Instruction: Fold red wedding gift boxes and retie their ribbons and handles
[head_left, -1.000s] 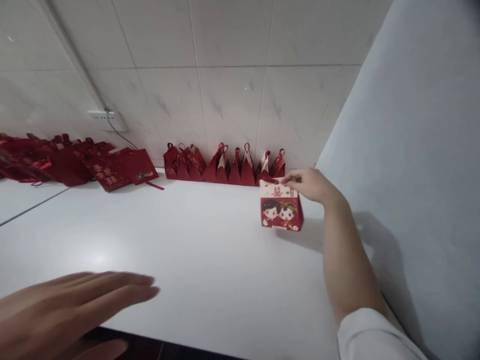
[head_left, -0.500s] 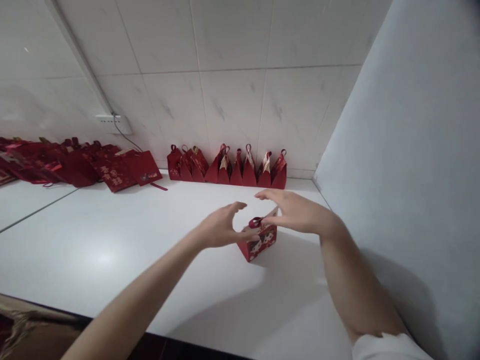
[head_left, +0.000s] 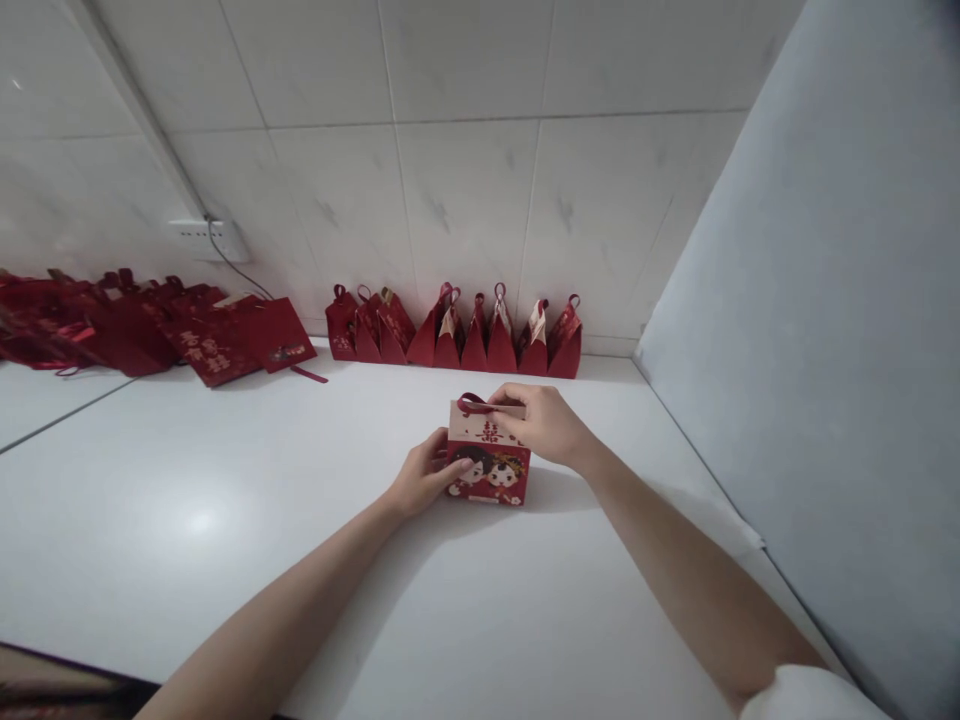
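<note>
A red and cream gift box [head_left: 489, 476] stands upright on the white table, its front printed with two cartoon figures and red characters. From its top edge rises a dark red ribbon loop [head_left: 472, 403]. My left hand [head_left: 424, 474] grips the box's left side, thumb on the front and fingers behind. At the top right, my right hand [head_left: 544, 422] pinches the upper edge beside the ribbon, thumb in front; some of its fingertips are hidden behind the box.
A row of several red gift boxes [head_left: 472, 345] with ribbon loops lines the tiled wall. Flat red boxes [head_left: 217, 345] are heaped at the left, below a power socket [head_left: 208, 240]. A pale panel [head_left: 810, 330] bounds the white table [head_left: 300, 480] on the right.
Both hands have closed on the box, which has turned so its printed front faces me. It now sits slightly further left in view, and the camera view has shifted a little.
</note>
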